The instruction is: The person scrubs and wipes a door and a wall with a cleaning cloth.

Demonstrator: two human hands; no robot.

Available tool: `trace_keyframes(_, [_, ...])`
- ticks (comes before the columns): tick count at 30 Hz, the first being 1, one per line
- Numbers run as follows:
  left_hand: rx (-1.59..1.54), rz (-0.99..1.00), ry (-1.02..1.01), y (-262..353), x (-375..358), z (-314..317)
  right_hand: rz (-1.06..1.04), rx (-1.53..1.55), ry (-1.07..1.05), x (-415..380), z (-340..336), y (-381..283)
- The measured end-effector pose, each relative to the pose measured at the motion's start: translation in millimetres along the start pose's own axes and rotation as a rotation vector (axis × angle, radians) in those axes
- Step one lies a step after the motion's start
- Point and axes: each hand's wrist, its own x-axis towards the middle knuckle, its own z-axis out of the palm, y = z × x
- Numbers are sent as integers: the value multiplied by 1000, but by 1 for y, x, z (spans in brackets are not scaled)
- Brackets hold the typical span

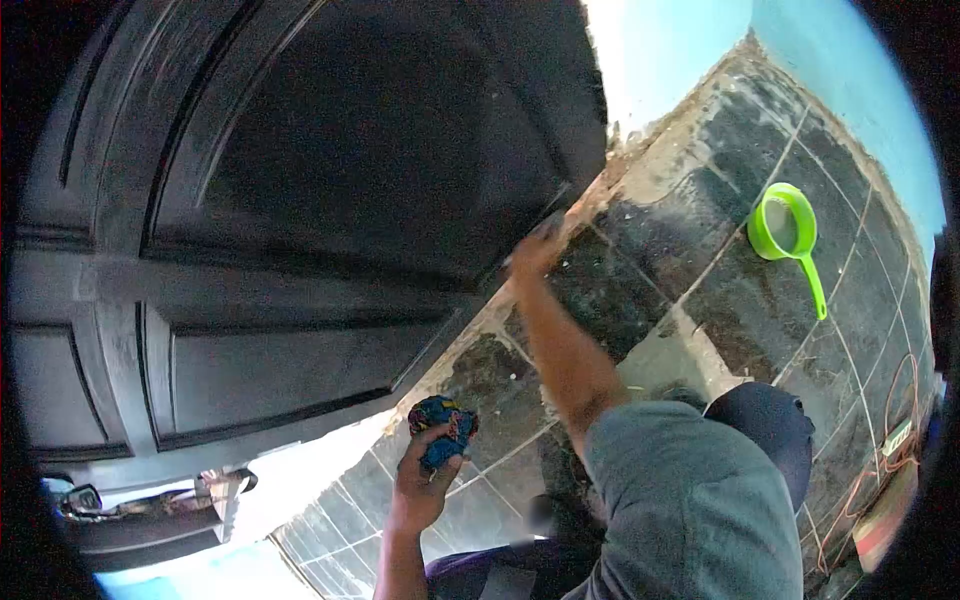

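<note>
My left hand (425,475) is closed around a bunched blue patterned cloth (443,430), held up in front of the floor near the door's lower edge. My right arm, in a grey sleeve, stretches forward to the dark panelled door (350,170). At the door's edge, close to the floor, my right hand (537,250) looks closed and a little blurred. A small greyish thing seems to stick out past its fingers, but I cannot make out what it is.
A bright green dipper (783,225) with a long handle sits on the dark tiled floor (650,260) to the right. Further right lie an orange cord (855,540) and a white power strip (897,437). A light blue wall (850,60) borders the floor.
</note>
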Motion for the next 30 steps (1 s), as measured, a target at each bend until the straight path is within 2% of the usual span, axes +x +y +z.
trace_keyframes(2, [-73,37,29,-4,-20,-7,28,-242,-131,11,-8,-22])
trace_keyframes(4, [-64,-7,36,-3,-29,-11,-654,2,-91,4,0,88])
trace_keyframes(6, [-37,-23,15,-7,-28,-11,-402,459,-28,-64,-4,101])
trace_keyframes(7, [-9,-31,-9,-16,-25,-13,217,740,10,-116,-9,83])
trace_keyframes(9, [2,-16,-28,-21,-22,-17,-123,0,-33,-101,-14,94])
trace_keyframes(11, [-40,5,-6,-16,-34,-19,-182,-152,-44,-69,-20,88])
trace_keyframes(12, [-106,1,11,-13,-42,-21,-77,77,-30,-44,-15,34])
trace_keyframes(13, [-170,0,31,-10,-52,-22,-216,14,23,-24,-19,-19])
trace_keyframes(14, [-231,-5,50,-9,-58,-25,-349,-50,79,-17,-22,-45])
trace_keyframes(17, [-142,16,72,-15,-62,-27,-249,33,55,-32,-20,-14])
trace_keyframes(18, [-134,-3,60,-18,-61,-25,-417,-319,59,-64,-36,9])
trace_keyframes(20, [-101,-29,32,-22,-52,-25,-520,-357,8,-89,-37,117])
trace_keyframes(22, [-124,-31,36,-12,-53,-24,-278,-175,-94,-81,-39,103])
trace_keyframes(25, [-200,-34,87,-2,-71,-24,-312,59,-114,-33,-42,36])
trace_keyframes(26, [-223,-28,113,-1,-74,-27,-249,39,-74,-41,-43,-16])
trace_keyframes(29, [-146,-2,125,-6,-72,-27,-396,-240,-57,-35,-33,55])
trace_keyframes(30, [-155,-18,103,-9,-69,-24,-378,-347,173,-71,-24,61])
